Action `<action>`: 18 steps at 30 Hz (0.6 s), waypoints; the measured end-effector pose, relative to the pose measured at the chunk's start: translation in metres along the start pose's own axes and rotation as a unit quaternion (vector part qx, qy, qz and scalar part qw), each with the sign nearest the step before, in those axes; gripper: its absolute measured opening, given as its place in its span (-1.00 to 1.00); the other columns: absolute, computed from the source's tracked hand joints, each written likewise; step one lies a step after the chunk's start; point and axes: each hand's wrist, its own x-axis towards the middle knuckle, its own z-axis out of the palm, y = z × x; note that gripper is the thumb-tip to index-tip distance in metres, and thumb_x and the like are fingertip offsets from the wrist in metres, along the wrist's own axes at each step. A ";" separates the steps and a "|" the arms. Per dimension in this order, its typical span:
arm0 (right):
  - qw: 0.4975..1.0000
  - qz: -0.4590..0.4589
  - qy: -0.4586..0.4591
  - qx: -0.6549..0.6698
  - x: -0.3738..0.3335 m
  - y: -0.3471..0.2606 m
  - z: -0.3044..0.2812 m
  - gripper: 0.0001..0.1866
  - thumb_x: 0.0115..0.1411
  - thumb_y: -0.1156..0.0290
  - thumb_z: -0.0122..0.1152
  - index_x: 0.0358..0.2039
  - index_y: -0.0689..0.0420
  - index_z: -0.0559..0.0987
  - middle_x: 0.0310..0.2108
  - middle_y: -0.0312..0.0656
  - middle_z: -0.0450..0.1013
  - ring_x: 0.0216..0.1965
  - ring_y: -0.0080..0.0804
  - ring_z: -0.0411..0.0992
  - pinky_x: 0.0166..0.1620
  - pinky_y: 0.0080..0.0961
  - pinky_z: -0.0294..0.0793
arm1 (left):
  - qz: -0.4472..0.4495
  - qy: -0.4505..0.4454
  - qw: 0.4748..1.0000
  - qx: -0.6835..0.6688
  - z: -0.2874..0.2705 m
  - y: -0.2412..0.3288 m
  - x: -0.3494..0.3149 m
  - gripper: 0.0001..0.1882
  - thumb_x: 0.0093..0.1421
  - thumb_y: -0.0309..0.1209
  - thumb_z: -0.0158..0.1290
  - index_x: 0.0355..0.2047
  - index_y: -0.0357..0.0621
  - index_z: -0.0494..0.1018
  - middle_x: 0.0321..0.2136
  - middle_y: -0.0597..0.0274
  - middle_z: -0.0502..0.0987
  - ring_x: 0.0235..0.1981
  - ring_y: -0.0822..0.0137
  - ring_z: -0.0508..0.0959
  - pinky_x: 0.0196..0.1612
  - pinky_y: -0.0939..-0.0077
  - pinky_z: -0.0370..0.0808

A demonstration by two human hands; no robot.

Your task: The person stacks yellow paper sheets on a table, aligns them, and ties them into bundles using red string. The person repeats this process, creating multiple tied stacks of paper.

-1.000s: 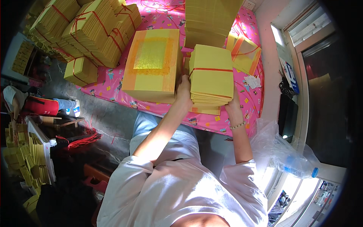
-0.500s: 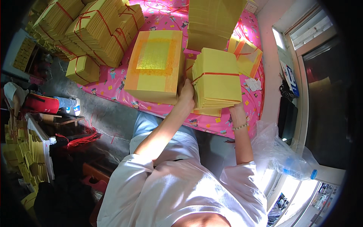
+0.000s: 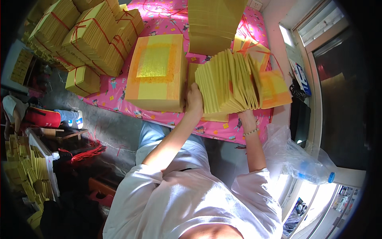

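Both hands hold a thick bundle of yellow paper sheets (image 3: pixel 219 81) over the bed-like surface; its folded sections fan apart toward the right. My left hand (image 3: pixel 194 98) is closed against the bundle's left side, with part of its fingers behind the paper. Under the lower right edge, my right hand (image 3: pixel 247 116) grips it from below; its fingers are mostly hidden. At the fanned end, a sheet with an orange-bordered patch (image 3: pixel 275 91) faces up. To the left of my left hand stands a tall yellow paper stack (image 3: pixel 155 89) with an orange frame and gold centre on top.
A pink patterned cover (image 3: pixel 119 89) lies beneath the stacks. Bundles tied with red string (image 3: pixel 89 38) are piled at the far left, and a large yellow stack (image 3: pixel 217 26) stands at the back. A wall and window (image 3: pixel 338 79) border the right, beside a clear plastic bag (image 3: pixel 294 159).
The bundle was squared up with a red string across it; now its sections are spread to the right, and the orange-patched end shows. The string no longer crosses its top.
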 end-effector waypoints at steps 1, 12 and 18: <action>1.000 -0.005 0.002 -0.004 -0.001 0.001 -0.001 -0.62 0.37 0.22 -0.17 0.08 0.15 0.36 -0.05 -0.24 0.42 -0.01 -0.44 0.39 -0.01 -0.48 0.42 | 0.014 -0.003 1.000 0.027 -0.001 -0.002 0.003 -0.45 0.33 -0.09 -0.32 0.00 -0.33 0.37 -0.09 0.05 0.49 -0.07 0.22 0.49 -0.03 0.40 0.41; 1.000 0.011 -0.005 -0.012 0.006 0.010 -0.005 -0.67 0.31 0.37 -0.08 0.05 0.17 0.34 -0.09 -0.20 0.40 -0.12 -0.49 0.40 -0.12 -0.55 0.45 | 0.002 -0.082 0.997 -0.002 -0.007 -0.006 0.011 -0.32 0.31 0.09 -0.35 0.19 -0.21 0.21 0.11 0.09 0.34 0.10 0.24 0.38 0.09 0.41 0.33; 0.995 -0.026 -0.015 -0.093 0.004 0.010 0.002 -0.67 0.27 0.35 0.04 0.00 0.21 0.38 -0.17 -0.19 0.45 -0.17 -0.49 0.42 -0.18 -0.57 0.43 | -0.020 -0.116 0.992 -0.034 -0.005 0.016 -0.008 -0.27 0.30 0.13 -0.32 0.26 -0.20 0.11 0.20 0.13 0.24 0.18 0.25 0.27 0.17 0.42 0.22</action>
